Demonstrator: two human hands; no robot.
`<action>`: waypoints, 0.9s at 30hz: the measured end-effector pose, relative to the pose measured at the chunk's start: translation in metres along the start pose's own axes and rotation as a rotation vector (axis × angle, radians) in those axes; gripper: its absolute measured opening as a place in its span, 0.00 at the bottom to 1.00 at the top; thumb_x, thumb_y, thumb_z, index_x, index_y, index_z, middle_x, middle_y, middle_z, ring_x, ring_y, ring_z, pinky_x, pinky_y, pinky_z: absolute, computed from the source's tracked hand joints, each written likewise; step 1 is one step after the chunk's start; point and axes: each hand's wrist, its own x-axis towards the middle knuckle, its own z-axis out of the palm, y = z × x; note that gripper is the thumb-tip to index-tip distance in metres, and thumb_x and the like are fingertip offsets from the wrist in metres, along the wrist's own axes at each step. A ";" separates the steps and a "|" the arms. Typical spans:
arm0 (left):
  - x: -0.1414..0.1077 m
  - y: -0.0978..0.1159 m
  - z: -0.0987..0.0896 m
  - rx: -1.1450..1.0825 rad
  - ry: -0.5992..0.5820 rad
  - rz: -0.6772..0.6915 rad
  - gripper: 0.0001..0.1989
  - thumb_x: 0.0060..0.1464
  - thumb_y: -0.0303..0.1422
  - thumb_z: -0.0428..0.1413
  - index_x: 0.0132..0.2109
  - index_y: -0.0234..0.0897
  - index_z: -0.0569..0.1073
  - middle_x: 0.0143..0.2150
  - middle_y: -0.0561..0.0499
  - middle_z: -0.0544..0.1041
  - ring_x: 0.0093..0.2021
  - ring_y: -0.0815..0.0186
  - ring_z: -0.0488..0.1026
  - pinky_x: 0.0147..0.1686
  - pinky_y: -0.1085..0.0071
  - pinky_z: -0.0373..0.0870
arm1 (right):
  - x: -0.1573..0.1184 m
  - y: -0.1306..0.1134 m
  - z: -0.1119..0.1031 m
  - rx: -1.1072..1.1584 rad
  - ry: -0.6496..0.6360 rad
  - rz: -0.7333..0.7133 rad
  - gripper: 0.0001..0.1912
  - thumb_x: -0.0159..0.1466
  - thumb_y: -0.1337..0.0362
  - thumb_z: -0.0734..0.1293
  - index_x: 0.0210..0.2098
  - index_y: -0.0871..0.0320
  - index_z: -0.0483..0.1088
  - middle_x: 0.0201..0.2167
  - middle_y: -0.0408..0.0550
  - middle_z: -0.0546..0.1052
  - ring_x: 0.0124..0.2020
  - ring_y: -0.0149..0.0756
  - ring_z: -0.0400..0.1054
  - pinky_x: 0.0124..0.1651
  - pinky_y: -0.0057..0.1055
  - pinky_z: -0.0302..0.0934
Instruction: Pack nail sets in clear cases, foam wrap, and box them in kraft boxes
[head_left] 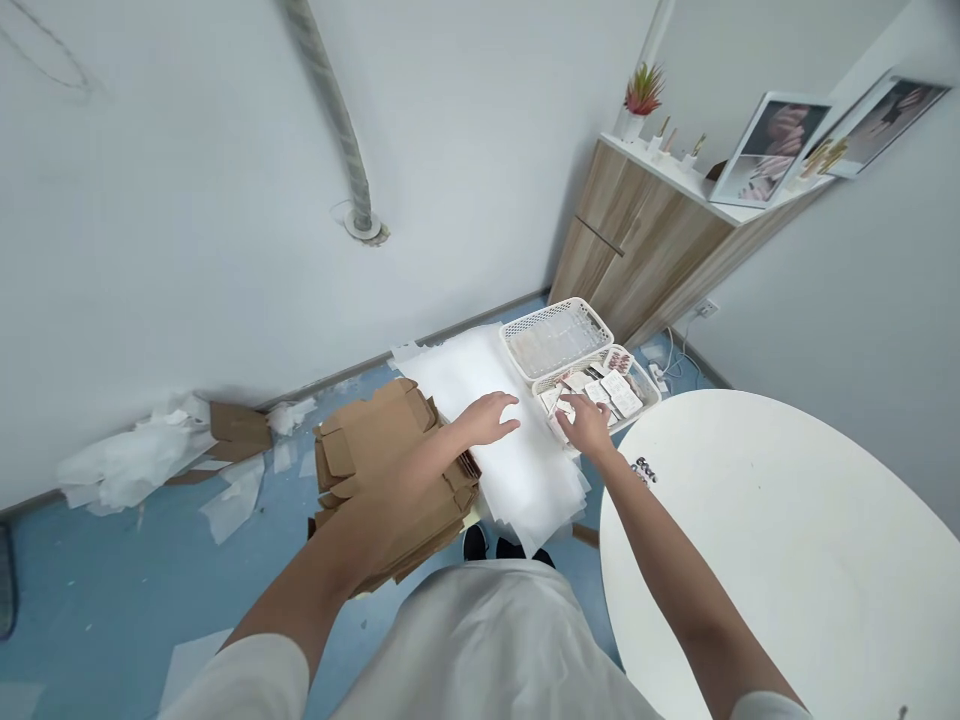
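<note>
My left hand (489, 419) is over the stack of white sheets (525, 480), its fingers apart and nothing between them. At the near edge of a white basket (649, 392) holding small white packs (621, 393) is my right hand (585, 424). Its thumb and fingers are spread, with nothing visible held; whether the fingertips touch the contents is unclear. Behind that basket sits a second white basket (517, 362) with flat, clear-looking packets inside. Flattened brown cardboard boxes (382, 440) are piled left of the sheets, beneath my left forearm.
A round white table (765, 540) stands at the right, with small dark-and-white items (643, 470) near its edge. A wooden cabinet (637, 250) is behind the baskets. Crumpled white wrapping (142, 455) and a cardboard box (240, 430) lie on the blue floor by the wall.
</note>
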 end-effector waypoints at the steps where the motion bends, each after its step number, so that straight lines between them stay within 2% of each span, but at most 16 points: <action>1: 0.014 -0.005 -0.002 -0.005 0.007 -0.005 0.22 0.52 0.38 0.51 0.52 0.33 0.66 0.52 0.42 0.69 0.50 0.55 0.67 0.50 0.60 0.63 | 0.015 0.004 0.001 0.000 -0.010 0.006 0.16 0.59 0.60 0.57 0.46 0.55 0.66 0.47 0.52 0.72 0.48 0.43 0.63 0.53 0.47 0.40; 5: 0.080 -0.025 -0.004 -0.020 0.041 -0.023 0.22 0.51 0.37 0.51 0.52 0.32 0.65 0.52 0.40 0.68 0.52 0.55 0.66 0.52 0.60 0.62 | 0.080 0.019 0.008 -0.013 -0.069 0.026 0.17 0.59 0.60 0.58 0.47 0.56 0.65 0.47 0.52 0.71 0.49 0.43 0.62 0.51 0.46 0.43; 9: 0.155 -0.049 0.003 -0.044 0.071 -0.079 0.23 0.51 0.32 0.51 0.54 0.30 0.63 0.54 0.39 0.66 0.55 0.55 0.62 0.55 0.61 0.59 | 0.137 0.029 0.026 -0.067 -0.125 0.045 0.19 0.59 0.60 0.59 0.49 0.56 0.64 0.50 0.53 0.69 0.49 0.45 0.61 0.51 0.44 0.43; 12: 0.202 -0.068 0.014 -0.081 0.087 -0.140 0.26 0.49 0.27 0.49 0.57 0.29 0.59 0.57 0.39 0.63 0.58 0.57 0.59 0.57 0.62 0.55 | 0.166 0.033 0.042 -0.117 -0.157 0.027 0.18 0.59 0.61 0.60 0.49 0.54 0.64 0.53 0.54 0.66 0.50 0.45 0.59 0.51 0.44 0.42; 14: 0.224 -0.079 0.022 -0.111 0.084 -0.172 0.28 0.48 0.24 0.49 0.58 0.30 0.57 0.59 0.40 0.61 0.59 0.58 0.58 0.58 0.62 0.54 | 0.178 0.034 0.051 -0.156 -0.165 0.010 0.17 0.59 0.63 0.60 0.48 0.54 0.64 0.53 0.54 0.66 0.50 0.46 0.59 0.51 0.44 0.41; 19: 0.253 -0.095 0.038 -0.163 0.059 -0.226 0.33 0.45 0.21 0.49 0.61 0.29 0.53 0.60 0.39 0.58 0.60 0.55 0.56 0.58 0.59 0.54 | 0.198 0.032 0.063 -0.273 -0.159 0.044 0.14 0.60 0.66 0.60 0.46 0.59 0.63 0.43 0.57 0.70 0.42 0.43 0.63 0.46 0.37 0.46; 23: 0.259 -0.099 0.045 -0.172 0.080 -0.215 0.33 0.43 0.20 0.49 0.60 0.27 0.55 0.59 0.37 0.59 0.59 0.55 0.56 0.58 0.60 0.55 | 0.211 0.029 0.069 -0.341 -0.185 0.067 0.10 0.60 0.65 0.60 0.41 0.62 0.64 0.38 0.57 0.70 0.39 0.42 0.64 0.41 0.35 0.47; 27: 0.257 -0.103 0.049 -0.191 0.115 -0.179 0.31 0.42 0.19 0.48 0.57 0.29 0.59 0.55 0.39 0.62 0.56 0.57 0.60 0.56 0.61 0.59 | 0.218 0.026 0.070 -0.367 -0.198 0.103 0.09 0.60 0.65 0.59 0.39 0.63 0.65 0.36 0.57 0.71 0.37 0.41 0.65 0.41 0.36 0.46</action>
